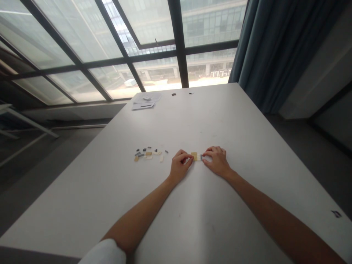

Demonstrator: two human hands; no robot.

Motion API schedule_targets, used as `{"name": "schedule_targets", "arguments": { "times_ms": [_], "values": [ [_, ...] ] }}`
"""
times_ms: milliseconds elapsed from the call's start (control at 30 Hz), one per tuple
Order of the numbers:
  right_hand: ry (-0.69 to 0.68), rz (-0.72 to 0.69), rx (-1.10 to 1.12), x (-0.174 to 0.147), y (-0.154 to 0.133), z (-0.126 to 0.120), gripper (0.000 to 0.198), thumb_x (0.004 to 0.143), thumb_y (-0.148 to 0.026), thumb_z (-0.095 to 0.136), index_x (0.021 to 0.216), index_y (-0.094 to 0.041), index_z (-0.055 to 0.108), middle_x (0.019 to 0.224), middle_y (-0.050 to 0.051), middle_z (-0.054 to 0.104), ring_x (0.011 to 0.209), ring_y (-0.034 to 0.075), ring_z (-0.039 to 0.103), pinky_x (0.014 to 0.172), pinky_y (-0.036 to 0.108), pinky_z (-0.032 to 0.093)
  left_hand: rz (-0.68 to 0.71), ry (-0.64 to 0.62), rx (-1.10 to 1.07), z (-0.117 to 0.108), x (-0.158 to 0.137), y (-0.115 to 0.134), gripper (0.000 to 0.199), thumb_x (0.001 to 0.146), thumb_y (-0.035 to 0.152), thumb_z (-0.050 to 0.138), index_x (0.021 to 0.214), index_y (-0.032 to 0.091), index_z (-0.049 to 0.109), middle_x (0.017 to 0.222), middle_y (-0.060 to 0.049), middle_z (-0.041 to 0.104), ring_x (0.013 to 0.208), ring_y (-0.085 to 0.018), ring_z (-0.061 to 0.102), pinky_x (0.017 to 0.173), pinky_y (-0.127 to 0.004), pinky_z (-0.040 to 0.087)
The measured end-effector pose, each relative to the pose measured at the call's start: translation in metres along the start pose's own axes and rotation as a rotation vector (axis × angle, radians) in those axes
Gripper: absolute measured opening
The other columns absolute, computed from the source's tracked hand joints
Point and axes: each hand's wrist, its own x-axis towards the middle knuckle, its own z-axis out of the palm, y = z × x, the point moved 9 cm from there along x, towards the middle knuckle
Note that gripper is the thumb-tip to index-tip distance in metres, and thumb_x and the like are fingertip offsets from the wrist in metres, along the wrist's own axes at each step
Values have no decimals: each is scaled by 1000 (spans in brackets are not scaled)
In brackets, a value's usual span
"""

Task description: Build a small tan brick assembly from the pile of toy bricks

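Note:
On the white table, a small tan building-brick plate point(194, 154) lies between my two hands. A whitish piece point(199, 157) adjoins its right side, with a small grey brick point(201, 157) beyond that. My left hand point(180, 165) is closed at the fingertips on the tan plate's left edge. From the other side, the thumb and forefinger of my right hand point(217, 160) pinch at the grey brick. Whether these pieces are joined or only touching, I cannot tell. Left of my left hand lie several loose tan, white, grey and black bricks point(149, 153).
Sheets of paper point(143, 106) with a small white object on top lie at the table's point(233, 121) far left corner. Two small round spots point(173, 94) are near the far edge. A dark mark point(336, 213) is at the right edge. Windows and a blue curtain point(264, 55) stand behind.

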Motion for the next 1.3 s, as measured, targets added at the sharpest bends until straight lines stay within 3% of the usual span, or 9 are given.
{"name": "schedule_targets", "arguments": {
  "times_ms": [1300],
  "values": [
    [-24, 5, -18, 1, -1, 1, 14, 82, -31, 70, 94, -28, 76, 109, 4, 67, 108, 25, 50, 99, 44, 26, -11, 3, 8, 1, 2, 4, 10, 85, 28, 70, 84, 19, 74, 75, 0, 51, 61, -10, 43, 53, -23, 34]
  ]
}}
